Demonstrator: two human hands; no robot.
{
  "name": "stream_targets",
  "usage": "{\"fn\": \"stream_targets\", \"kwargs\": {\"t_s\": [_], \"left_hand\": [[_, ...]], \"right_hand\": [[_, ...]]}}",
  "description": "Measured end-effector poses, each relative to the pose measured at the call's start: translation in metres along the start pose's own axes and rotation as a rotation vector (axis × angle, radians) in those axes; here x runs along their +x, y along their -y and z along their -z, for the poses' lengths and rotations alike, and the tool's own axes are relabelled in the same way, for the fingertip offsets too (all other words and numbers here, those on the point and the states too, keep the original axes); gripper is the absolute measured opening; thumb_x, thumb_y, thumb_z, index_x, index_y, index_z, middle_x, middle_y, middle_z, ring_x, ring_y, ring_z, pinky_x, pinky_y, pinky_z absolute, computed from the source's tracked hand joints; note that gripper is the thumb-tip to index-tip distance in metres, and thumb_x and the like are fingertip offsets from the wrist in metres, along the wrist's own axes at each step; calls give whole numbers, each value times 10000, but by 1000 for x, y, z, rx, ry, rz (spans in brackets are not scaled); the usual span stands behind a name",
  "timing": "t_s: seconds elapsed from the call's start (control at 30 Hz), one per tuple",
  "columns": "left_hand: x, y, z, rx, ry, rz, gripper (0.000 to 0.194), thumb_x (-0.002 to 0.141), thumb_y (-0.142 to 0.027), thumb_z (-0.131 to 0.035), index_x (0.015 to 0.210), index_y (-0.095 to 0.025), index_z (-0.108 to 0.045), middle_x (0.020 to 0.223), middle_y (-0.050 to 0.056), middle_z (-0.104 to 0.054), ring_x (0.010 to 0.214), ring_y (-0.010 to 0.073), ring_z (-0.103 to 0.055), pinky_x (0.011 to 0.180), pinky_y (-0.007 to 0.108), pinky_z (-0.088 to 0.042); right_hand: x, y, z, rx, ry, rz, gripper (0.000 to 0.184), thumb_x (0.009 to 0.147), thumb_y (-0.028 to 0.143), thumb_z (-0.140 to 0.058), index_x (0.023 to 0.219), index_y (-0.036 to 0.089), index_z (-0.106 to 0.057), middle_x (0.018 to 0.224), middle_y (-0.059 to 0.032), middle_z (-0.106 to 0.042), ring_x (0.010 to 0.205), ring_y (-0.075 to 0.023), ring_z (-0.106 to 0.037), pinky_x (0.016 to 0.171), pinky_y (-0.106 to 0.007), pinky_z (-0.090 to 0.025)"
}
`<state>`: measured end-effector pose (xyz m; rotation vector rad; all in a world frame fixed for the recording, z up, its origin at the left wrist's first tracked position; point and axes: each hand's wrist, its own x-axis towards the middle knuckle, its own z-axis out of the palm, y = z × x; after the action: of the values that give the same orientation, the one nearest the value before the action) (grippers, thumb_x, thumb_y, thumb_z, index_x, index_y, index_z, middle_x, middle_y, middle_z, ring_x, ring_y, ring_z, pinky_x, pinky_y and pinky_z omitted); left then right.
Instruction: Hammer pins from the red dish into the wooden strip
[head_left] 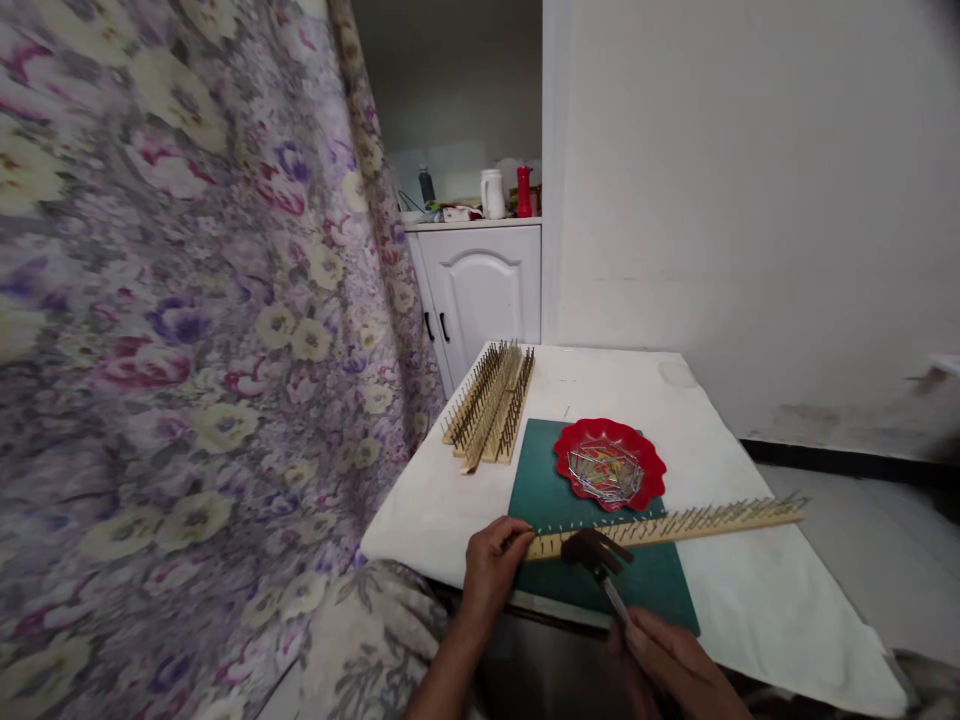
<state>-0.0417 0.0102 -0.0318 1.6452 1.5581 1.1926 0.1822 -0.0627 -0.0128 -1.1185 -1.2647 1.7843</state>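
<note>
A long wooden strip [645, 541] studded with upright nails lies across the near part of the table, its right end reaching past the green mat [637, 590]. At the strip's left end, my left hand [496, 562] has its fingers closed on the wood; whether a nail is also pinched there is too small to see. My right hand [667, 650] grips the handle of a claw hammer [594, 552]. The dark hammer head is over the strip's left part, its claw toward the right. Behind the strip, a red scalloped plate [654, 470] holds many loose nails [604, 472].
Several nail-studded wooden strips [491, 405] lie side by side at the table's back left. A white cloth [600, 385] covers the table. A floral curtain [202, 330] hangs at the left. Behind stands a white cabinet [487, 285] with a white jug [492, 194] and a red bottle [523, 192].
</note>
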Motion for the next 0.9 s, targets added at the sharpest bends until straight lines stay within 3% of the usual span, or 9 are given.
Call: {"fn": "stream_targets", "kwargs": {"t_s": [0.07, 0.17, 0.3, 0.9], "left_hand": [[0, 1, 0, -2, -1, -6, 134, 768, -263, -568, 730, -189, -672, 710, 1, -646, 675, 143, -570, 609, 205, -407], [0, 2, -1, -5, 4, -25, 134, 769, -245, -559, 734, -189, -676, 706, -4, -626, 665, 134, -554, 599, 201, -396], [0, 3, -1, -17, -4, -28, 139, 766, -265, -567, 698, -187, -660, 675, -15, -593, 644, 125, -531, 576, 196, -384], [-1, 4, -1, -27, -5, -10, 140, 769, -268, -566, 706, -187, -662, 690, -3, -611, 652, 131, -542, 580, 200, -397]], "right_hand": [[12, 13, -12, 1, 81, 32, 440, 831, 600, -411, 793, 178, -529, 433, 60, -550, 263, -53, -367, 301, -164, -191], [30, 21, -27, 10, 96, 54, 378, 853, 539, -429, 795, 177, -516, 444, 74, -564, 220, -37, -363, 260, -149, -126], [44, 19, -35, -11, 82, 74, 341, 871, 497, -426, 796, 178, -519, 442, 85, -563, 223, -41, -381, 250, -144, -157], [36, 26, -35, -44, 78, 59, 350, 860, 522, -430, 803, 184, -504, 459, 89, -548, 247, -36, -364, 271, -155, -146]]}}
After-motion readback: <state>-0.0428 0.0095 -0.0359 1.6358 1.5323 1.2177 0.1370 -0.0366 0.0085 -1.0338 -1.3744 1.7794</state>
